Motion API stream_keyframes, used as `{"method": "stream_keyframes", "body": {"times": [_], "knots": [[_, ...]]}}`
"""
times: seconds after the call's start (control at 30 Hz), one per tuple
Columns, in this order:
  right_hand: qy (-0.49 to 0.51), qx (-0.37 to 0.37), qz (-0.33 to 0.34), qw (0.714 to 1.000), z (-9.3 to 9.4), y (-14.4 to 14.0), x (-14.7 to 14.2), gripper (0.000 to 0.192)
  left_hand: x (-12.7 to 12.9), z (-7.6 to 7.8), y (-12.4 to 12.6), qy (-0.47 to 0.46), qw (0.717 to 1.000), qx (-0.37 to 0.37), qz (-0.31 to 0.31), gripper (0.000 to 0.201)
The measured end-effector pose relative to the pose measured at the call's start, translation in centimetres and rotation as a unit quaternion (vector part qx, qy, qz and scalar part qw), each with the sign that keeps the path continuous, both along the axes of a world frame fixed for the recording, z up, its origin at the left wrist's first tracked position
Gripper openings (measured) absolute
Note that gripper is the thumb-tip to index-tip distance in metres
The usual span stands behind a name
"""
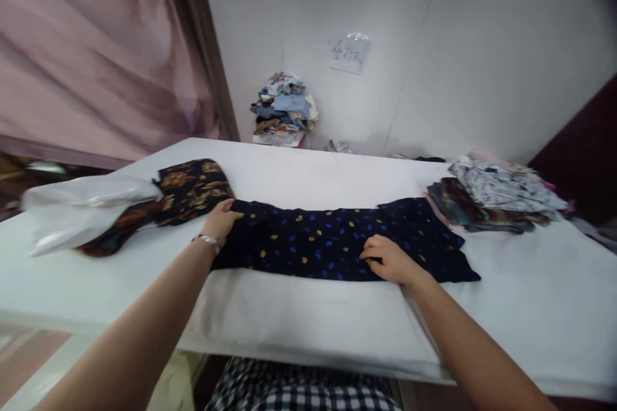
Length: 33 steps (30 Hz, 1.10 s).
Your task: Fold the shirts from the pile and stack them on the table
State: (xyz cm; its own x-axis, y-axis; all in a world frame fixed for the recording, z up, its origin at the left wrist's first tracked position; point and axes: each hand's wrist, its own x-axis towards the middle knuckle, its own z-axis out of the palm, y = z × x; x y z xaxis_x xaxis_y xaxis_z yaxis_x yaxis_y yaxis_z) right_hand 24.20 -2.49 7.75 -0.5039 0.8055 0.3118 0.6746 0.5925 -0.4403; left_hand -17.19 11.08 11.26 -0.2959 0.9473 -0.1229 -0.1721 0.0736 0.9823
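Navy fabric (332, 241) with blue and yellow dots lies flat as a long band across the middle of the white surface (530, 308), running parallel to the near edge and set back a little from it. Left hand (220, 218) rests palm-down on the left end of the navy fabric, fingers spread and pressed flat, pinching nothing; a metal bracelet (208, 241) sits at its wrist. Right hand (388, 259) lies on the lower edge of the navy fabric, right of its middle, fingers curled down onto the cloth; whether they pinch a fold cannot be told from this view.

Adjacent items on the surface:
- Dark floral cloth (186, 189), brown and orange print, lies toward the left edge, just beside the left end of the navy fabric and touching or overlapping it near the left hand.
- White plastic bag (81, 209) lies at the left edge, partly covering the dark floral cloth.
- Folded garment stack (496, 196) sits toward the right edge, its front touching the right end of the navy fabric.
- Mixed clothes pile (284, 109) stands at the far edge against the wall, well apart from both hands, below a paper note (348, 54) fixed to the wall
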Motion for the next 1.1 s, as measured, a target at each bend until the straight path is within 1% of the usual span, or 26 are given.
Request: {"method": "stream_keyframes", "body": {"times": [0.07,0.1,0.13,0.17,0.23,0.3,0.33,0.37,0.4,0.43,0.5,0.6,0.67,0.73,0.77,0.83,0.9,0.93,1.03,1.1], "knots": [[0.064,-0.057,-0.021,0.996,0.3,-0.1,0.2,0.02,0.8,0.7,0.1,0.097,0.994,0.037,0.027,0.031],[0.109,-0.071,-0.05,0.99,0.3,0.0,0.5,0.019,1.1,0.9,0.2,0.163,0.984,0.068,0.029,0.032],[0.156,-0.07,-0.092,0.981,0.3,0.2,1.0,0.02,1.5,0.9,0.3,0.235,0.966,0.105,0.019,0.03],[0.197,-0.055,-0.146,0.968,0.2,0.6,1.8,0.022,1.9,0.8,0.4,0.308,0.94,0.146,0.002,0.027],[0.234,-0.01,-0.272,0.933,0.2,1.7,3.9,0.024,3.1,0.1,0.4,0.439,0.871,0.215,-0.051,0.02],[0.185,-0.003,-0.382,0.906,0.8,3.3,6.5,0.026,4.8,-0.9,0.0,0.515,0.808,0.251,-0.137,0.02],[0.143,-0.016,-0.417,0.898,1.2,4.3,7.8,0.028,5.8,-1.4,-0.3,0.544,0.777,0.26,-0.181,0.024],[0.1,-0.033,-0.438,0.893,1.7,5.3,9.0,0.031,6.9,-1.9,-0.6,0.566,0.748,0.264,-0.224,0.029],[0.062,-0.051,-0.445,0.892,2.3,6.3,10.0,0.034,8.1,-2.3,-1.0,0.582,0.723,0.266,-0.26,0.034],[0.035,-0.065,-0.443,0.893,2.8,7.3,10.8,0.037,9.2,-2.6,-1.3,0.592,0.704,0.267,-0.288,0.038],[0.003,-0.09,-0.423,0.902,3.6,9.3,11.6,0.048,11.3,-3.1,-1.9,0.599,0.679,0.27,-0.328,0.041],[-0.044,-0.141,-0.38,0.913,3.6,12.1,11.4,0.063,13.6,-3.6,-2.1,0.607,0.652,0.264,-0.37,0.04],[-0.068,-0.174,-0.356,0.915,3.1,13.8,10.9,0.066,14.3,-4.0,-1.8,0.615,0.643,0.25,-0.382,0.041],[-0.087,-0.199,-0.343,0.914,2.6,15.3,10.6,0.063,14.4,-4.3,-1.2,0.62,0.64,0.24,-0.385,0.044],[-0.094,-0.207,-0.34,0.912,2.4,15.8,10.5,0.059,14.4,-4.4,-1.0,0.621,0.639,0.239,-0.386,0.045],[-0.101,-0.213,-0.339,0.911,2.2,16.4,10.9,0.044,14.2,-4.6,-0.4,0.621,0.635,0.248,-0.387,0.044],[-0.094,-0.195,-0.343,0.914,2.4,16.1,11.9,0.029,14.0,-4.6,0.0,0.617,0.629,0.267,-0.391,0.04],[-0.083,-0.178,-0.348,0.917,2.6,15.6,12.6,0.025,13.9,-4.7,0.1,0.613,0.627,0.277,-0.394,0.037],[-0.033,-0.113,-0.376,0.919,2.9,13.0,15.2,0.028,13.5,-4.6,0.3,0.599,0.63,0.292,-0.4,0.035],[0.0,-0.084,-0.401,0.912,2.5,10.8,16.8,0.031,13.2,-4.4,0.4,0.589,0.641,0.284,-0.402,0.038]]}}
